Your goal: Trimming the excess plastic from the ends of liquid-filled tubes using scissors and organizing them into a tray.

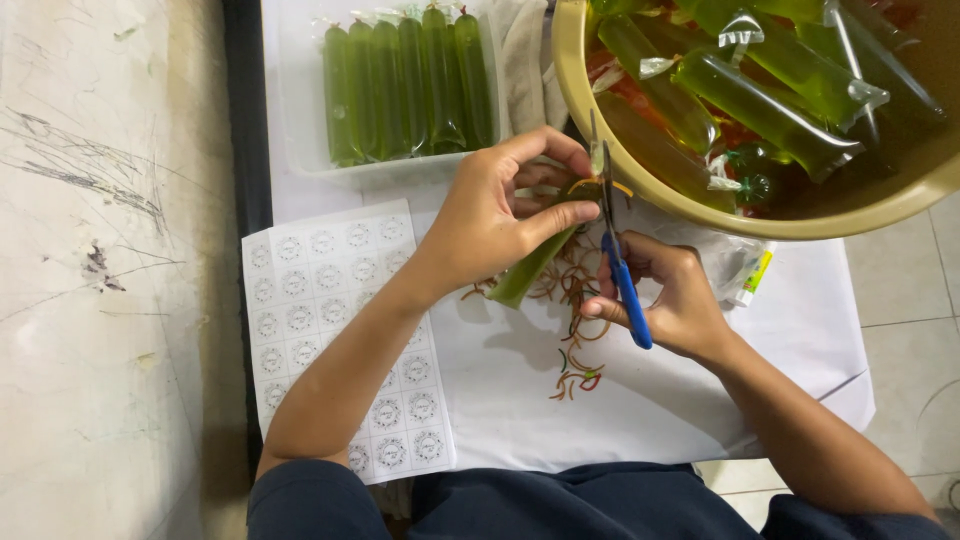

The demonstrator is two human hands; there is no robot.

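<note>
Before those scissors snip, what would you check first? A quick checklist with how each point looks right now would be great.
1. Left hand grips the green tube firmly: ok.
2. Scissors are held in the right hand, blades pointing up at the tube's tied end: ok.
3. Left fingertips are away from the blades: cannot tell, they sit very close.
4. Beige bowl of filled tubes stays out of the blades' way: not ok, its rim is right beside them.
5. Sticker sheet lies apart from the cutting: ok.
6. Tray of finished tubes is undisturbed: ok.

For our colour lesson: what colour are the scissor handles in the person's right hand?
Blue; the scissors show clearly in the head view.
</note>
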